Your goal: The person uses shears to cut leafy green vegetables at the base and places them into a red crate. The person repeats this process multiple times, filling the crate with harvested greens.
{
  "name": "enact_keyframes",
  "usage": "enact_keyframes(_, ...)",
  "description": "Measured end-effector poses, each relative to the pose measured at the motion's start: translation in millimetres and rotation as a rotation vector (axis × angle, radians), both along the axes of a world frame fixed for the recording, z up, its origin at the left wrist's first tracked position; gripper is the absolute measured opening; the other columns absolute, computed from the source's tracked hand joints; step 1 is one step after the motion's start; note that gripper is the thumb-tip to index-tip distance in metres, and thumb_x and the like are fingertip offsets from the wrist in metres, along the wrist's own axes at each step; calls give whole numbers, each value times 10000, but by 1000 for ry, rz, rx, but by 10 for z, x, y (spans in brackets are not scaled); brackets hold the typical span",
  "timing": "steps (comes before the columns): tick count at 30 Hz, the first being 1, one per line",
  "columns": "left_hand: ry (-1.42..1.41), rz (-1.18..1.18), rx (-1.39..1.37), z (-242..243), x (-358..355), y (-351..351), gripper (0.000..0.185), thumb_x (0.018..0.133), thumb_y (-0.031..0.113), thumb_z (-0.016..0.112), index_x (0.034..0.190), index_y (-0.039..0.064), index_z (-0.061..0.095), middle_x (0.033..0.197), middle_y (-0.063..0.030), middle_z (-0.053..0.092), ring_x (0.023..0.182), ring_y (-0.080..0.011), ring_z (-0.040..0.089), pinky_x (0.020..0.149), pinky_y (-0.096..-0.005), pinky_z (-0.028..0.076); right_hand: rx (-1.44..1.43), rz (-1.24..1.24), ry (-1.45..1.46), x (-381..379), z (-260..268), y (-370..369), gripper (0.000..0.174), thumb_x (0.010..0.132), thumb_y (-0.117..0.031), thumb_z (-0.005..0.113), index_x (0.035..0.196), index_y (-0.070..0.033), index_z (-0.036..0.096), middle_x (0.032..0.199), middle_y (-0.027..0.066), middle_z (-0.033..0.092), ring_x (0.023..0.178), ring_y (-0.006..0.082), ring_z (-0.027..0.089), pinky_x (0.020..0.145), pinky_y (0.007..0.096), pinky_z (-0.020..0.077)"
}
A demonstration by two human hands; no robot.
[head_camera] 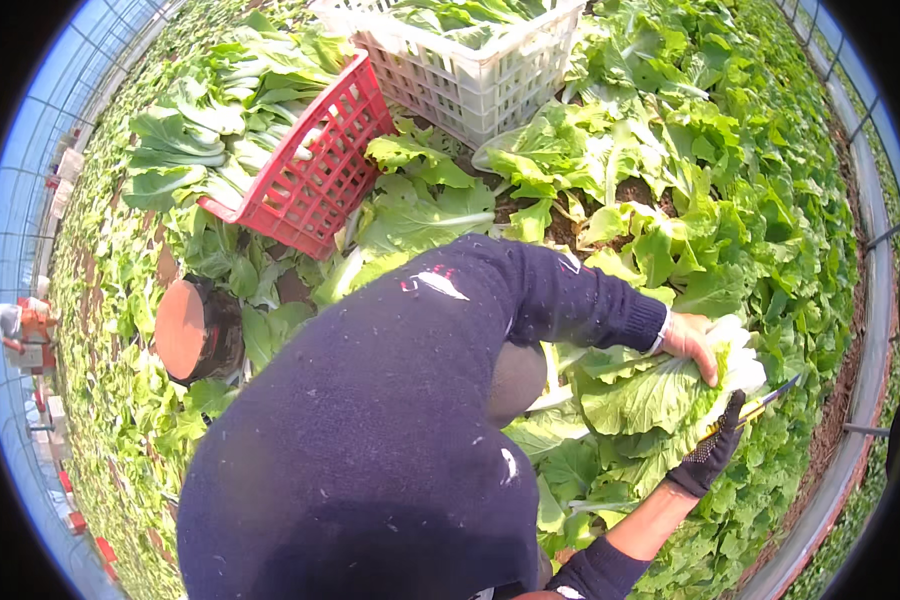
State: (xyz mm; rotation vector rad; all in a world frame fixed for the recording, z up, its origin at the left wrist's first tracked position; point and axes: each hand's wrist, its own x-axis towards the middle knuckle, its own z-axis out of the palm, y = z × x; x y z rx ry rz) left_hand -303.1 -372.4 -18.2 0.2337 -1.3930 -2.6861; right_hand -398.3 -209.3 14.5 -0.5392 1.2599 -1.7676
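Observation:
My left hand, bare, grips a head of leafy Chinese cabbage near its white base. The leaves spread back toward my knee. In a dark dotted glove, my right hand holds a knife with a yellow handle. Its blade points away to the upper right, close beside the cabbage's white base. Whether the blade touches the stalks, I cannot tell.
Leafy plants cover the ground around me. A red plastic crate stands tilted among cut white-stalked greens. Behind it is a white crate holding greens. A round, stool-like object sits left. Another person bends far off.

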Motion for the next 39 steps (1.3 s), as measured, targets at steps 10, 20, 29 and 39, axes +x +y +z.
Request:
enact_keyframes(10, -24, 288, -71, 230, 52, -201, 531, 513, -36, 797, 1006, 21, 609, 936, -107, 663, 870, -186, 636, 773, -326, 519, 80, -70, 376, -72, 2, -419, 491, 941, -259, 495, 1275, 85, 392, 1247, 159, 474, 1093, 182, 496, 943, 312, 400)
enact_keyframes(20, 419, 1028, -1132, 1509, 1695, -1149, 667, 509, 91, 806, 1131, 88, 565, 1002, -76, 644, 906, -166, 620, 836, -296, 489, 71, 11, -253, 319, -246, -947, 232, 875, -156, 587, 1097, -92, 596, 752, -7, 535, 499, 48, 405, 436, 180, 306)
enact_keyframes(29, -450, 1321, -2918, 2641, 3872, -1418, 689, 676, 440, 716, 1223, 68, 524, 813, -79, 591, 743, -244, 555, 761, -378, 421, 154, 134, -76, 614, -294, -1258, 171, 827, -189, 672, 825, -49, 574, 611, 4, 499, 410, 77, 441, 389, 204, 366)
enact_keyframes(39, -862, 824, -2968, 1739, 4906, -1976, 426, 726, 154, 587, 1150, 119, 567, 1149, -69, 568, 1150, -240, 486, 1007, -430, 317, 269, 127, -49, 698, -511, -1301, 186, 795, -157, 698, 783, -74, 532, 575, 13, 485, 372, 109, 438, 347, 231, 365)
